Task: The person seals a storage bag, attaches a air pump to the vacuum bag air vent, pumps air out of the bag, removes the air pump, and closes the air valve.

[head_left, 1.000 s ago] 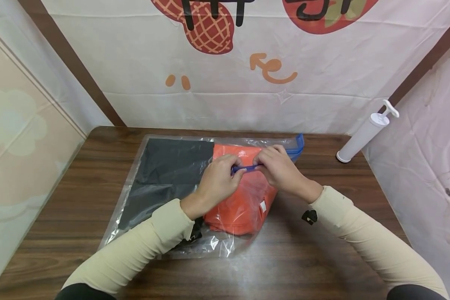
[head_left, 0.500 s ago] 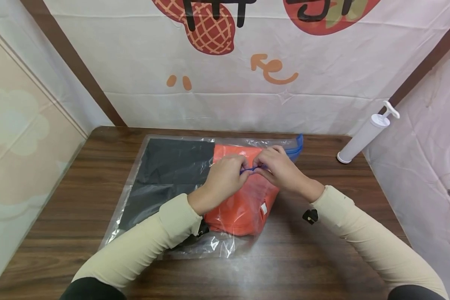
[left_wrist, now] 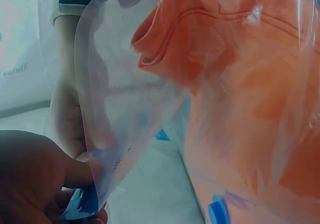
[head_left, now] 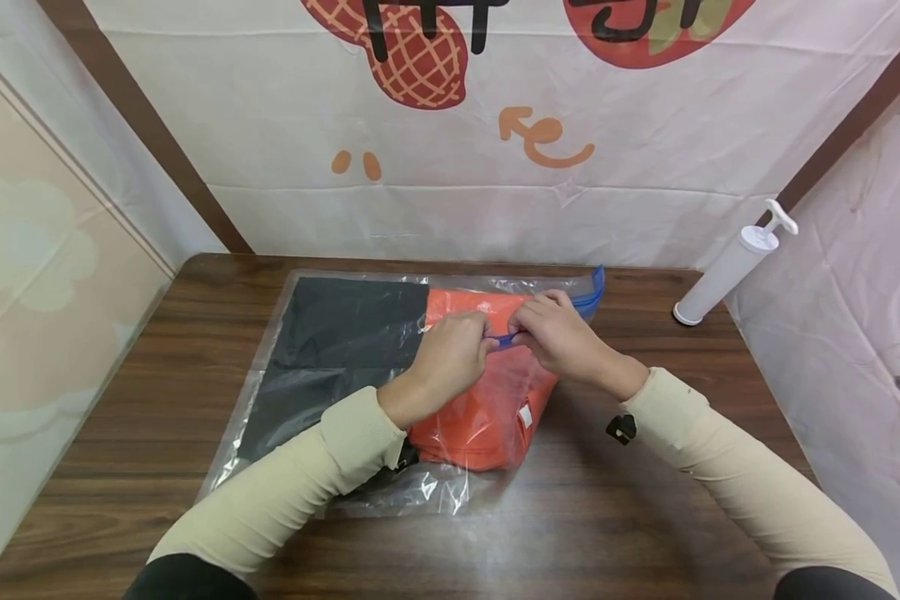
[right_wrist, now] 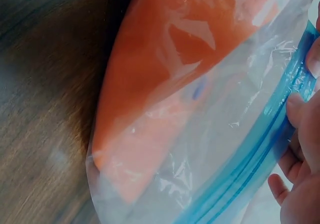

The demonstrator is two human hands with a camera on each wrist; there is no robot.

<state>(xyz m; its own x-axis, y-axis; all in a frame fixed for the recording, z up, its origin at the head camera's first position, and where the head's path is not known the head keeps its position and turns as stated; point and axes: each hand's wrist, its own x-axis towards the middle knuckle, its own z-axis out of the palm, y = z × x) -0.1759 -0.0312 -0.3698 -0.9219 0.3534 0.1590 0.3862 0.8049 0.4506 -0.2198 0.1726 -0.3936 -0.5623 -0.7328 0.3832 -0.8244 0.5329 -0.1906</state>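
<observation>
A clear plastic zip bag (head_left: pixel 435 492) lies across the table with folded dark cloth (head_left: pixel 345 325) on its left side and orange clothing (head_left: pixel 465 433) on its right. Its blue zip strip (right_wrist: pixel 250 156) is lifted over the orange clothing. My left hand (head_left: pixel 453 350) pinches the strip between thumb and fingers. Close to its right, my right hand (head_left: pixel 558 337) pinches the same strip, thumb on the near face in the right wrist view. A short piece of blue shows between the two hands. A round blue valve (left_wrist: pixel 218 211) sits on the bag in the left wrist view.
A white hand pump (head_left: pixel 727 275) stands at the table's back right, leaning toward the side curtain. The brown wooden table (head_left: pixel 585 517) meets a printed cloth backdrop (head_left: pixel 450 217) behind the bag. The strip's free end stands up at the back right.
My left hand has slid right along the blue strip, closer to my right hand. My right hand has barely moved, and the bag lies where it was.
</observation>
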